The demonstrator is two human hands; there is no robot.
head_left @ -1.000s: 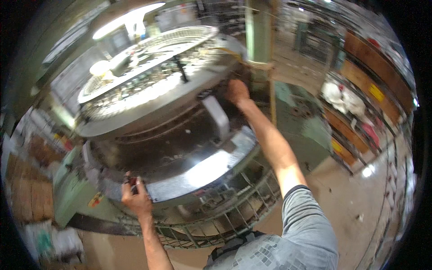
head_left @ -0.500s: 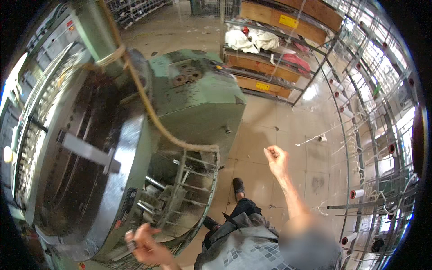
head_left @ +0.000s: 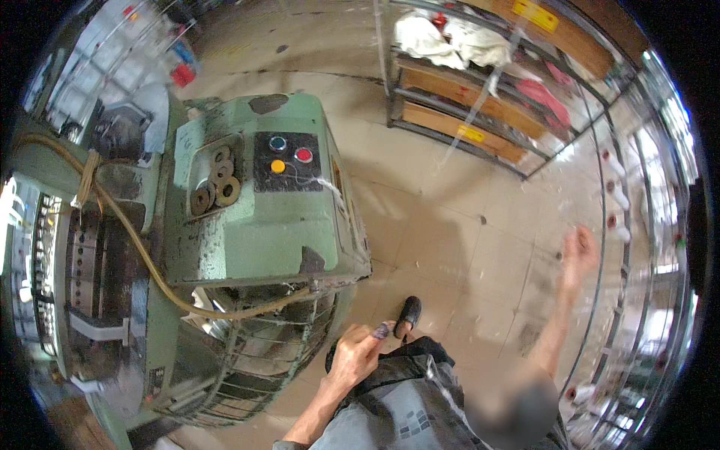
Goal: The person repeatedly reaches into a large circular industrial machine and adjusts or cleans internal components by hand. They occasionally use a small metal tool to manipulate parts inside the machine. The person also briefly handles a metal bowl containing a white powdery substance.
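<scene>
My left hand [head_left: 355, 356] is low at the centre, in front of my dark waist, with fingers curled on a small dark object [head_left: 381, 331] I cannot make out. Beside it is the green machine housing [head_left: 247, 232], topped with a panel of blue, red and yellow buttons [head_left: 286, 180] and several metal washers [head_left: 226, 190] in a recess. My right hand [head_left: 577, 253] is out to the right over the tiled floor, nearest the rack of thread cones [head_left: 616, 196]; its fingers are smeared by motion.
A shelving rack [head_left: 450, 97] with wooden boards, white cloth and pink cloth stands ahead right. A yellow hose [head_left: 157, 274] runs along the machine's left and front, over a wire guard [head_left: 255, 360]. My shoe [head_left: 409, 311] is on the tiles [head_left: 435, 225].
The view has turned right, away from the circular machine, and moved past it to the button housing. Both hands have left the machine; my right hand has swung further right.
</scene>
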